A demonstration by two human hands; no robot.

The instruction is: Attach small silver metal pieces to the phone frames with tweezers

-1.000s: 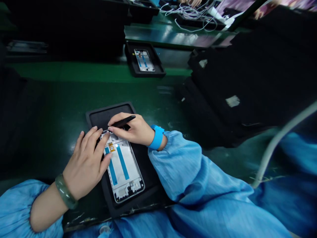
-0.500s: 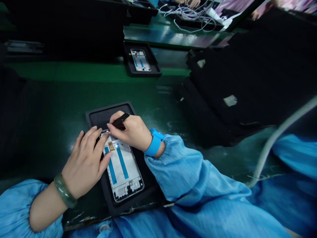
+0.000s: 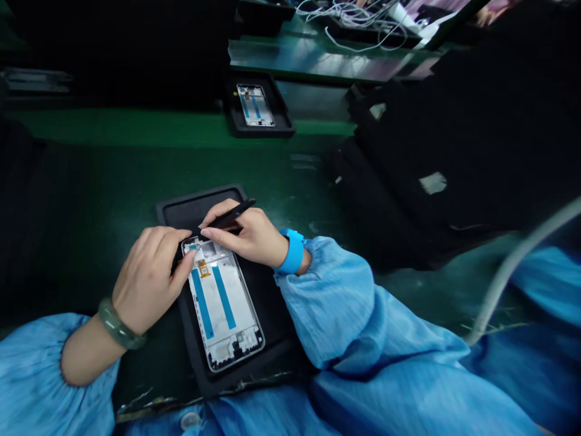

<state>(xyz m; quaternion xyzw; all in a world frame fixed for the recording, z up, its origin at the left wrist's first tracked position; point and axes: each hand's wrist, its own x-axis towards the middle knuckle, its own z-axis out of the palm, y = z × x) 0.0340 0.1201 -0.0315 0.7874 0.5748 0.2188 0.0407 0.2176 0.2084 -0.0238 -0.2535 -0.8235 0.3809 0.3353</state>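
A phone frame (image 3: 229, 303) with two blue strips and a small orange flex piece lies face up in a black tray (image 3: 200, 203). My right hand (image 3: 249, 236), with a blue wristband, pinches a black pen-like tool (image 3: 231, 214); its tip is at the frame's top edge, partly hidden by the fingers. My left hand (image 3: 152, 272), with a green bangle, rests at the frame's upper left corner. Its thumb and index finger are apart, touching the corner, and the other fingers are curled.
A second phone frame (image 3: 256, 106) sits in another black tray (image 3: 284, 130) farther back on the green table (image 3: 113, 175). Black stacked trays (image 3: 399, 200) stand at the right. White cables (image 3: 363, 21) lie at the top, and a pale hose (image 3: 512, 266) curves at the right.
My left fingers have drawn in from a spread pose to the frame's corner. The black tool in my right hand now lies lower and points more to the right, showing more of its length.
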